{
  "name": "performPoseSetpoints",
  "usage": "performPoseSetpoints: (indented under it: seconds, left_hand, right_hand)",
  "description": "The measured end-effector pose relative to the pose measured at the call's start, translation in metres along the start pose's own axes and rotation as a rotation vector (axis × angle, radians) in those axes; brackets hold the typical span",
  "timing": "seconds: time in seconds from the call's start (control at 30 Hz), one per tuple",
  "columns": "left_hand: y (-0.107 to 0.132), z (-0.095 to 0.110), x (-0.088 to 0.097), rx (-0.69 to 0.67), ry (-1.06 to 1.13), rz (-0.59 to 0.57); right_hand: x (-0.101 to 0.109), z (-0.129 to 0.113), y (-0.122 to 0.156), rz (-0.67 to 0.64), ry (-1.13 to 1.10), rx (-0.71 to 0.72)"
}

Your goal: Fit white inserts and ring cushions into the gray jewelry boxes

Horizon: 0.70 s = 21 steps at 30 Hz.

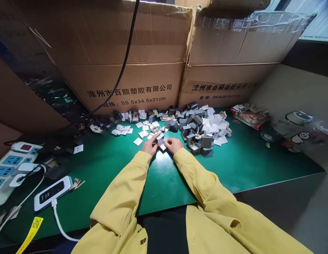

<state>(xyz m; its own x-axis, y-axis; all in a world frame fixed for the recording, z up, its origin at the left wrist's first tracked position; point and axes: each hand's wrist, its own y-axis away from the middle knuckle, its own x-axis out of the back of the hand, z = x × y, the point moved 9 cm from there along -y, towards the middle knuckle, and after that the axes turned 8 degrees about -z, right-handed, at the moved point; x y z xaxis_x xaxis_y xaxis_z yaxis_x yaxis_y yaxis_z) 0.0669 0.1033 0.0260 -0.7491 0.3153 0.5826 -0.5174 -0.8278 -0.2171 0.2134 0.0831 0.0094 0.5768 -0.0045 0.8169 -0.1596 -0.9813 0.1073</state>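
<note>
Work on the small white piece [161, 141] appears under way and incomplete: you have it between your hands, at mid-width of the desk [113, 173], just on the near-edge side of the scattered pieces. Along the far edge, grey boxes [198, 120] and white cards [214, 124] lie heaped toward the right corner; several boxes stand open. More loose white cards [138, 141] lie to the left of the heap. Judged from this layout, many pieces are left to handle; no sorted finished stack is identifiable, so the completed count cannot be told.

Your forearms extend from the near edge and converge over the desk. Your left hand [151, 144] holds the piece from its left side, with thumb and fingers close together. Your right hand [173, 145] is curled, fingertips at the piece's right side; you cannot tell whether they pinch it or only touch.
</note>
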Motion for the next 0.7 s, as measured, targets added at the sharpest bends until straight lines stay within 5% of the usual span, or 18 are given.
performPoseSetpoints:
  seconds: [0.17, 0.27, 0.37, 0.7]
  left_hand:
    - [0.001, -0.003, 0.002, 0.029, 0.041, 0.027]
    - [0.001, -0.003, 0.002, 0.042, 0.013, 0.054]
    - [0.002, 0.000, 0.003, 0.021, -0.037, 0.076]
    - [0.017, 0.047, -0.008, -0.524, -0.316, 0.182]
  right_hand:
    - [0.009, -0.010, 0.004, 0.099, -0.063, 0.194]
    - [0.018, -0.010, 0.005, 0.192, -0.101, 0.215]
    - [0.013, -0.007, 0.002, 0.150, -0.187, 0.190]
    - [0.005, -0.003, -0.001, -0.021, -0.408, 0.054]
